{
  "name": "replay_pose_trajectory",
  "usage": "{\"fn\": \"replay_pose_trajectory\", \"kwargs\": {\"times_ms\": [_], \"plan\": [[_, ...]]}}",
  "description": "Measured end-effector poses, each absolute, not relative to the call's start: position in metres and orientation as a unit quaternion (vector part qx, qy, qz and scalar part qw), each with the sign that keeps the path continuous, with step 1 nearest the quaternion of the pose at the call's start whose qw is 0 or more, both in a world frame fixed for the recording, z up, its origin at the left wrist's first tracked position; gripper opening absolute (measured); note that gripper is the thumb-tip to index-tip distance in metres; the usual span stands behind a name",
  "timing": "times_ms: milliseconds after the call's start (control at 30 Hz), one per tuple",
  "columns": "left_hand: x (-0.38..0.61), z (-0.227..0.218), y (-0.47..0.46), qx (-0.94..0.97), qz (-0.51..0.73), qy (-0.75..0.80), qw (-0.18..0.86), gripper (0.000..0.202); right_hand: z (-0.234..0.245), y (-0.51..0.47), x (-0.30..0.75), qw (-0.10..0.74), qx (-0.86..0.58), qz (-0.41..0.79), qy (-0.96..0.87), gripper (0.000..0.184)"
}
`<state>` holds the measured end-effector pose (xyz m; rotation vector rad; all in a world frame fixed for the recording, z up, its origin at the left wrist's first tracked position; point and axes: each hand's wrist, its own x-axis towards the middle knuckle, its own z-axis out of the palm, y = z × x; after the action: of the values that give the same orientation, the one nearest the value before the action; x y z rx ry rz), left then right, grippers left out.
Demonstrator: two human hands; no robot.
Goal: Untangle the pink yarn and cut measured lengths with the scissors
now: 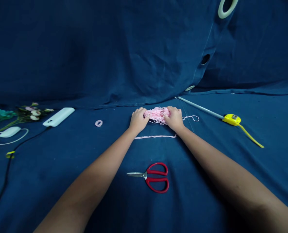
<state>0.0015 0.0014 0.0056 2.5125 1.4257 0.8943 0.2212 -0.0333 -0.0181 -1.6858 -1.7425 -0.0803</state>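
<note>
A loose, tangled bundle of pink yarn (157, 115) lies between my hands on the blue cloth. My left hand (138, 119) grips its left end, with the fingers curled behind and the thumb in front. On the right end, my right hand (175, 117) is closed in the same way. A loop of yarn trails out past the right hand. Nearer to me, a straight length of pink cord (155, 137) lies crosswise between my forearms. Closer still are scissors (150, 177) with red handles, their blades pointing left.
To the left are a small pink ring of yarn (98, 123), a white device (59, 117) with a black cable, artificial flowers (34, 113) and a white puck with a cord (10, 132). A yellow tape measure (232, 119) and grey rod (201, 108) lie right. Blue curtain (97, 55) hangs behind.
</note>
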Motion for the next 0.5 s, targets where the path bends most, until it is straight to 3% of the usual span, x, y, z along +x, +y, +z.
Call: {"fn": "replay_pose_trajectory", "kwargs": {"times_ms": [100,233,333,500], "plan": [[0.0011,0.0032,0.0037,0.835,0.303,0.451,0.092,0.009,-0.0195,-0.0314,0.2235,0.353,-0.638,-0.012,-0.684,0.020],[0.0014,-0.0020,0.0067,0.867,0.276,0.401,0.105,0.025,-0.0210,-0.0304,0.2246,0.353,-0.564,0.044,-0.745,0.033],[0.0019,-0.0035,0.0077,0.880,0.258,0.388,0.093,0.018,-0.0212,-0.0314,0.2229,0.332,-0.523,0.059,-0.783,0.044],[0.0017,-0.0010,0.0061,0.878,0.263,0.391,0.082,0.010,-0.0190,-0.0339,0.2202,0.313,-0.531,0.034,-0.787,0.030]]}}
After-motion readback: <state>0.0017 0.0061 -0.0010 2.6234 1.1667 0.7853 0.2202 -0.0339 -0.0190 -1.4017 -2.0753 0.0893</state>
